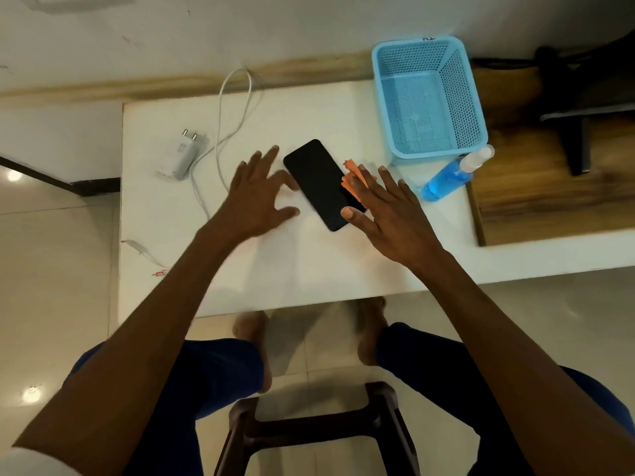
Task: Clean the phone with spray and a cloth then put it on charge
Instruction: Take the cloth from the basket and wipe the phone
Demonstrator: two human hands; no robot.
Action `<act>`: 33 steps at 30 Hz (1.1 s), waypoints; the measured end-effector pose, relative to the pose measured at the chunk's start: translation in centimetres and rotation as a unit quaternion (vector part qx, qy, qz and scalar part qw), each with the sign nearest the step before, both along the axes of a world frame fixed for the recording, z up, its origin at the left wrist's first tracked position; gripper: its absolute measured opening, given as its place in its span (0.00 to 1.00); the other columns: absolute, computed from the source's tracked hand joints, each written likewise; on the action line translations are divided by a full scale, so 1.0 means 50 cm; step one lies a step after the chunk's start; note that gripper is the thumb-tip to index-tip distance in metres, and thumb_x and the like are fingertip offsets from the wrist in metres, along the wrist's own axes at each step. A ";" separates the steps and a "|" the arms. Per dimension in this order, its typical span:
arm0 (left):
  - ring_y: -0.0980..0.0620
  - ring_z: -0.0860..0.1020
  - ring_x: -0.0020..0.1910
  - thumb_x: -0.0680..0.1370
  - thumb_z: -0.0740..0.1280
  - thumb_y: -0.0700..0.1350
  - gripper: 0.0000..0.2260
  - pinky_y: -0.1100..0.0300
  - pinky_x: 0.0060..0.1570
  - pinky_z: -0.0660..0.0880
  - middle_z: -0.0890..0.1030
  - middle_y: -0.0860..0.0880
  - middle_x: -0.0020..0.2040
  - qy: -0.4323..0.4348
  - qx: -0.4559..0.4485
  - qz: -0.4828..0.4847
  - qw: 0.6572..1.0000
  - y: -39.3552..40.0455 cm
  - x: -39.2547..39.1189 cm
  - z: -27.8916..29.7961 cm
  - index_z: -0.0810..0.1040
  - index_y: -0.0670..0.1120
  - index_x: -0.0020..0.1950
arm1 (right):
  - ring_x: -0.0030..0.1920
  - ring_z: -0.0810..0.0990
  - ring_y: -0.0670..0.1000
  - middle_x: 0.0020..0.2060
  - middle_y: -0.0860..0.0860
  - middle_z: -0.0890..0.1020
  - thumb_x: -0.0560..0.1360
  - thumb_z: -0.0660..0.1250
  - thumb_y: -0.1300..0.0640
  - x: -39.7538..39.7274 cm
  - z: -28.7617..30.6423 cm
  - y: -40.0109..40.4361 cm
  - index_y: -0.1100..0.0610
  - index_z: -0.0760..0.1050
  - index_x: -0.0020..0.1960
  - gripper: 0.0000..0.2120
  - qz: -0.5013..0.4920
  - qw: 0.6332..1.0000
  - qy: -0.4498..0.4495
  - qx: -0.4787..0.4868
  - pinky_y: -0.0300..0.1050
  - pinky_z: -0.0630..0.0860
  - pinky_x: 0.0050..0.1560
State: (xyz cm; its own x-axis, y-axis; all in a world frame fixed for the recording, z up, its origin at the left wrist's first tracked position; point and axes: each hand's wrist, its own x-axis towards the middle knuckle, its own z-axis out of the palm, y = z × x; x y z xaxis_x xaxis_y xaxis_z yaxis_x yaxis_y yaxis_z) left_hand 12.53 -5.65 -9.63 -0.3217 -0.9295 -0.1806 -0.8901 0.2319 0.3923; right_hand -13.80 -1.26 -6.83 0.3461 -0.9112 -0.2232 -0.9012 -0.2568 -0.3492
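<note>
- Your stool [319,424], dark brown, lies nearest the lens, between your blue-clad knees; its lower part is cut off by the frame edge.
- Your left hand [256,197] hovers over the white table [292,269], fingers spread apart and holding nothing; its fingertips sit just beside the phone's left edge, and whether they touch it cannot be told.
- Your right hand [388,207] lies flat with fingers straight, pressing the orange cloth [354,178] against the phone's right edge; most of the cloth is hidden under the fingers.
- The phone [321,183] lies screen-up and dark on the table, tilted diagonally between your two hands.
- The blue basket [429,97] stands at the table's far right corner; through its perforated walls nothing shows inside.
- The spray bottle [453,175], holding blue liquid, lies on its side just beside the basket's near corner.
- The white charger [182,154] rests pins-up left of the phone; its cable [223,121] loops toward the wall, and the cable's far end is hard to follow.
</note>
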 end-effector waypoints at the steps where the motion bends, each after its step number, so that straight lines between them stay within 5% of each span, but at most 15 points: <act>1: 0.37 0.49 0.79 0.73 0.74 0.54 0.26 0.42 0.75 0.46 0.52 0.43 0.81 -0.010 -0.012 0.003 1.000 -0.014 0.004 -0.001 0.73 0.52 0.68 | 0.81 0.48 0.55 0.81 0.44 0.50 0.77 0.39 0.30 -0.004 -0.001 0.006 0.46 0.50 0.81 0.36 0.002 1.000 0.002 0.000 0.61 0.52 0.78; 8: 0.35 0.42 0.78 0.63 0.74 0.69 0.53 0.40 0.75 0.42 0.42 0.43 0.81 -0.156 -0.002 -0.120 0.980 -0.143 -0.004 0.006 0.46 0.63 0.79 | 0.81 0.47 0.53 0.81 0.43 0.50 0.77 0.39 0.29 -0.018 -0.008 0.013 0.45 0.49 0.81 0.37 0.006 1.000 -0.002 0.006 0.59 0.51 0.79; 16: 0.40 0.38 0.79 0.64 0.77 0.63 0.47 0.43 0.76 0.41 0.39 0.46 0.81 -0.198 0.063 -0.184 0.961 -0.213 -0.055 0.030 0.54 0.66 0.76 | 0.81 0.45 0.51 0.81 0.43 0.49 0.74 0.36 0.27 -0.009 -0.010 0.004 0.44 0.48 0.81 0.40 -0.002 1.000 -0.015 0.023 0.57 0.48 0.79; 26: 0.40 0.44 0.80 0.65 0.74 0.67 0.43 0.39 0.75 0.42 0.48 0.45 0.81 -0.128 -0.001 0.064 0.990 -0.030 -0.003 0.016 0.65 0.50 0.74 | 0.80 0.51 0.56 0.81 0.42 0.51 0.78 0.39 0.31 0.016 -0.007 -0.011 0.46 0.54 0.80 0.36 0.009 1.000 0.002 -0.027 0.59 0.55 0.78; 33: 0.39 0.44 0.79 0.68 0.71 0.68 0.40 0.39 0.75 0.41 0.48 0.44 0.81 -0.110 0.028 0.187 0.976 0.078 0.014 0.007 0.65 0.51 0.73 | 0.81 0.49 0.56 0.81 0.45 0.53 0.76 0.37 0.30 0.069 -0.014 -0.022 0.47 0.52 0.81 0.38 0.044 0.998 0.021 -0.029 0.61 0.53 0.78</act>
State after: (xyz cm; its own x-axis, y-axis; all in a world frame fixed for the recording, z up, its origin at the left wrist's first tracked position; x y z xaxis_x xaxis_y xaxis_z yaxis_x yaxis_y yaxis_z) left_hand 13.25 -1.74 -9.29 0.0907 -0.9612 -0.2604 -0.9723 -0.1420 0.1855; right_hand -10.33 -2.35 -7.53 0.4162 -0.8899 -0.1865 -0.8880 -0.3538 -0.2936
